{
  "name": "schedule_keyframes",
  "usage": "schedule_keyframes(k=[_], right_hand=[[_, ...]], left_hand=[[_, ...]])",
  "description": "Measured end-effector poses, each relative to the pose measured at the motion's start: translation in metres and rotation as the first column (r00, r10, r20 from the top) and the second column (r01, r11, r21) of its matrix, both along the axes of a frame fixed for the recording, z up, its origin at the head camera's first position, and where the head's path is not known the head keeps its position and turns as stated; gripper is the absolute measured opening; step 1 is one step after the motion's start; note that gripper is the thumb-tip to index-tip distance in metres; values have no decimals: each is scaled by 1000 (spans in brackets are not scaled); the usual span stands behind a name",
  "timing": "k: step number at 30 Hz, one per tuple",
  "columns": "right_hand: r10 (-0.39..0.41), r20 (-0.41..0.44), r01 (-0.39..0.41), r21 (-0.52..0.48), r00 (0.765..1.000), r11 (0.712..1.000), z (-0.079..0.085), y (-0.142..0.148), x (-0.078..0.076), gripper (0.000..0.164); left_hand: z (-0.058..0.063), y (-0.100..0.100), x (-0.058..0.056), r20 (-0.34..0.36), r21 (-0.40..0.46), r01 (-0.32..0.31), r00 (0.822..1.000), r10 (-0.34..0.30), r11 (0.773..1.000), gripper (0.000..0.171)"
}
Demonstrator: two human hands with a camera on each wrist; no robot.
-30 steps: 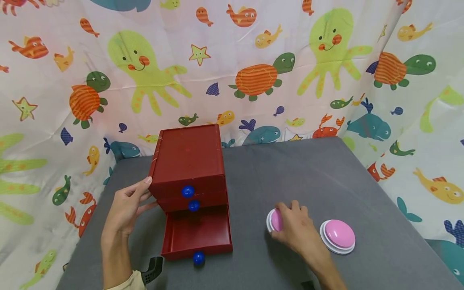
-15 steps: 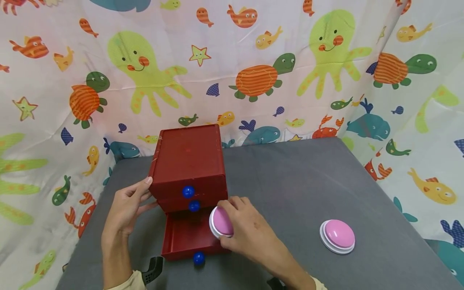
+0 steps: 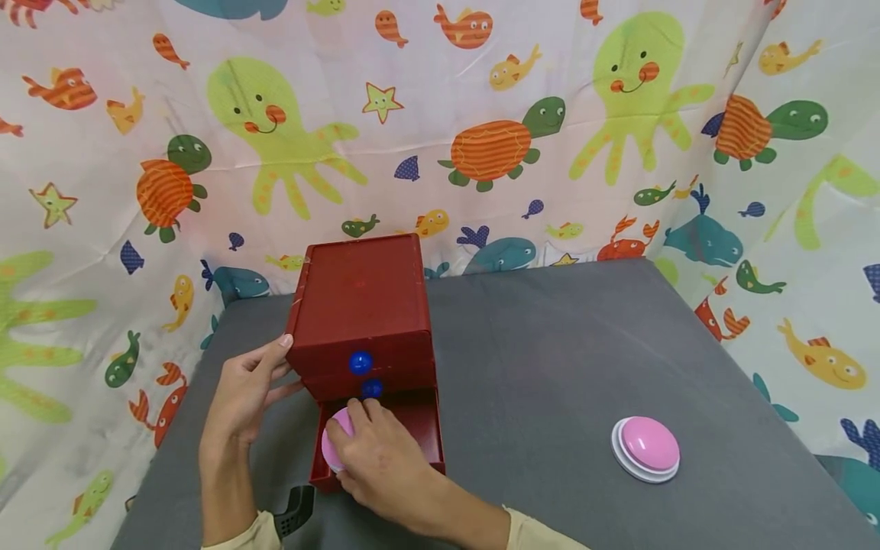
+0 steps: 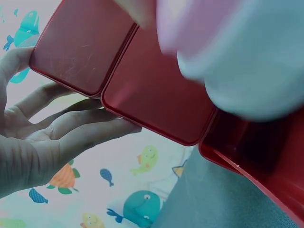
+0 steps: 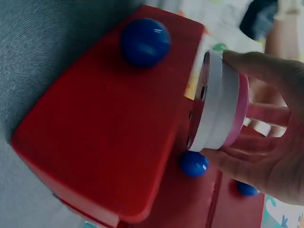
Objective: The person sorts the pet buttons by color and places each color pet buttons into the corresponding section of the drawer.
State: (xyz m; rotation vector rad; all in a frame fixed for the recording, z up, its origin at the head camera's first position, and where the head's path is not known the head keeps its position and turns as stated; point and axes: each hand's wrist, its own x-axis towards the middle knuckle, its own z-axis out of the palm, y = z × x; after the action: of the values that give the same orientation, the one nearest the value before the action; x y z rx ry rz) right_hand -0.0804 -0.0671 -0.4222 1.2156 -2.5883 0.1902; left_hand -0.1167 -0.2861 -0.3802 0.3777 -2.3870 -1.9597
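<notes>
A pink push button with a white round base (image 5: 219, 104) is gripped between the thumb and fingers of my right hand (image 3: 381, 462). It is tipped on edge over the pulled-out bottom drawer (image 3: 425, 428) of a small red drawer chest (image 3: 360, 294). In the right wrist view the button hangs apart from the drawer front (image 5: 102, 123); in the head view my hand covers part of it. My left hand (image 3: 239, 397) touches the chest's left side, its fingers (image 4: 92, 135) fairly straight against the wall. Blue ball knobs (image 3: 360, 362) mark the drawer fronts.
A second pink push button (image 3: 646, 449) sits on the grey tabletop (image 3: 536, 359) to the right. A white curtain (image 3: 412, 69) printed with sea animals hangs behind and along the sides. The two upper drawers are closed.
My right hand has lifted the nearer push button off the tabletop and carried it left, over the bottom drawer. The left hand stays against the chest.
</notes>
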Motion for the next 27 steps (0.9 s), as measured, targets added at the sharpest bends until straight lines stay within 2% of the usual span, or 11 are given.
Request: schedule_keyframes(k=[3, 5, 8, 10, 13, 16, 18, 21, 27], right_hand=[[-5, -98, 6, 13, 995, 1000, -10, -13, -4, 50], [-15, -109, 19, 36, 994, 999, -15, -19, -7, 48], [-37, -18, 38, 66, 999, 997, -21, -27, -14, 43], [-53, 107, 44, 79, 993, 996, -23, -30, -19, 40], [-70, 290, 54, 63, 954, 997, -27, -33, -25, 35], [-75, 403, 65, 39, 912, 997, -29, -35, -30, 33], [-77, 436, 70, 32, 897, 997, -31, -35, -33, 33], [-74, 457, 72, 24, 886, 997, -32, -36, -34, 33], [-59, 445, 52, 29, 894, 998, -34, -37, -34, 33]], left_hand=[[0, 0, 0, -8, -7, 1, 1000, -1, 1000, 73], [0, 1, 0, -9, -8, 4, 1000, -4, 1000, 73], [-1, 0, 0, -7, -3, 11, 1000, -11, 1000, 73], [-1, 0, 1, -5, 2, 13, 1000, -13, 1000, 72], [-2, 0, 3, -8, -4, 13, 1000, -13, 1000, 71], [-2, 0, 3, -17, -11, 9, 1000, -9, 1000, 71], [-2, 0, 3, -19, -11, 4, 1000, -5, 1000, 71], [-1, -1, 1, -14, -5, -1, 1000, 1, 1000, 70], [-2, -2, 0, 1, -2, -7, 1000, 7, 1000, 67]])
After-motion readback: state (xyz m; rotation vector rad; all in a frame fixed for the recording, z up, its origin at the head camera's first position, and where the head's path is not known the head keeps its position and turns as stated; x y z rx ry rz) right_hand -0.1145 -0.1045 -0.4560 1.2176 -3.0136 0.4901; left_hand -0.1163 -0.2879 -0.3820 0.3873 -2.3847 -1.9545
